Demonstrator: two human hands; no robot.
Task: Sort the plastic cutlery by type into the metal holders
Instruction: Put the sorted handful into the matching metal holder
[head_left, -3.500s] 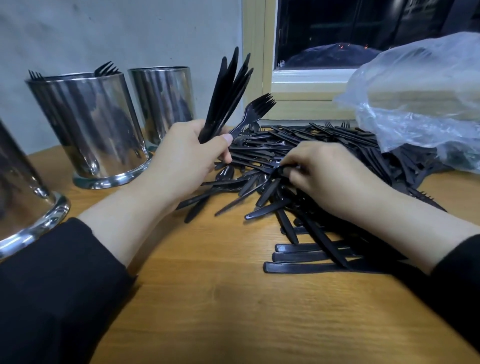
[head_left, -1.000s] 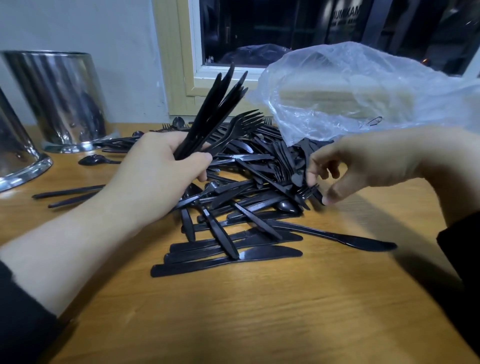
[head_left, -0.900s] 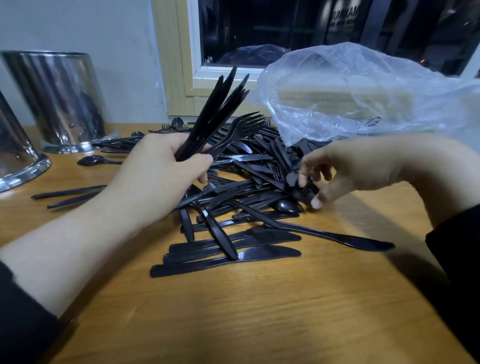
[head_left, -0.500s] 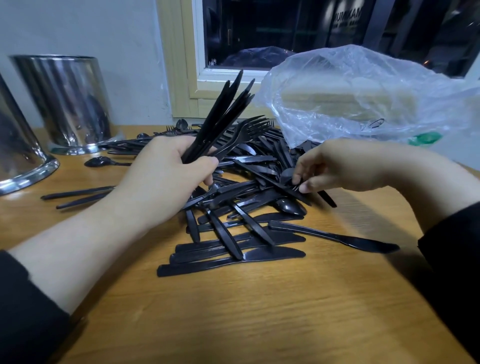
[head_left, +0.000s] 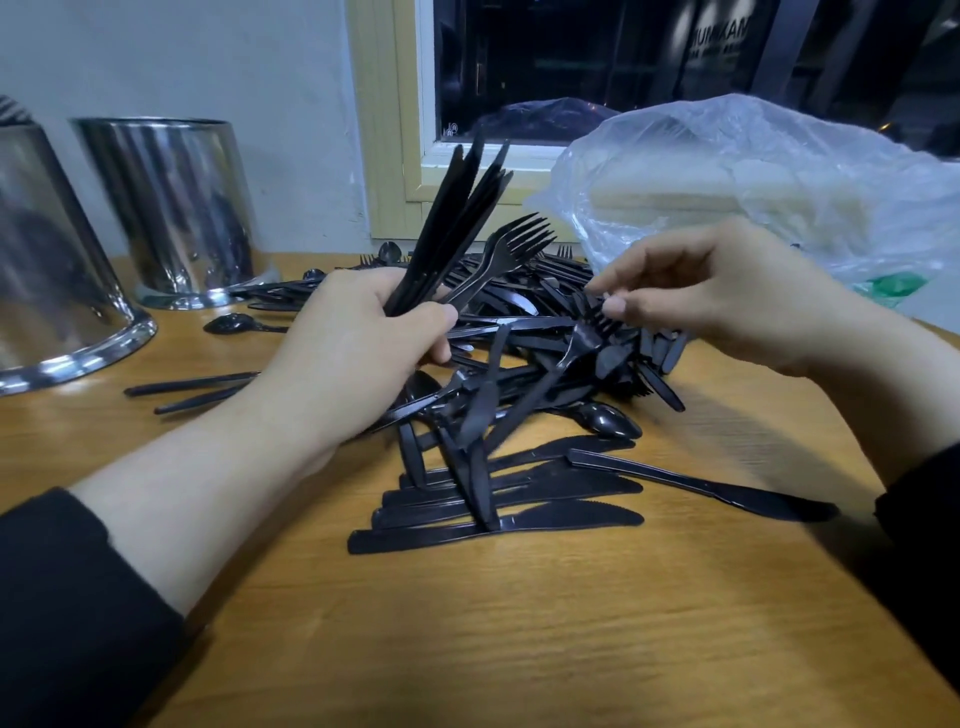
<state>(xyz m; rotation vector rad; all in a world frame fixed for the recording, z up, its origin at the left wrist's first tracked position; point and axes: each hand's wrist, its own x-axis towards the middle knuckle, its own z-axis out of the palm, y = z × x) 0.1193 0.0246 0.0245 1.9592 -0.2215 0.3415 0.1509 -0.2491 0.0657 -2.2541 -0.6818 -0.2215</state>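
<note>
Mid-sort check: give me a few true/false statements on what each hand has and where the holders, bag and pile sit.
1. The left hand grips a bundle of black cutlery. True.
2. The right hand is empty and flat on the table. False: its fingers pinch a fork by the tines.
3. Two holders stand at the far left. True.
4. The bag lies left of the pile. False: it is at the right, behind the pile.
</note>
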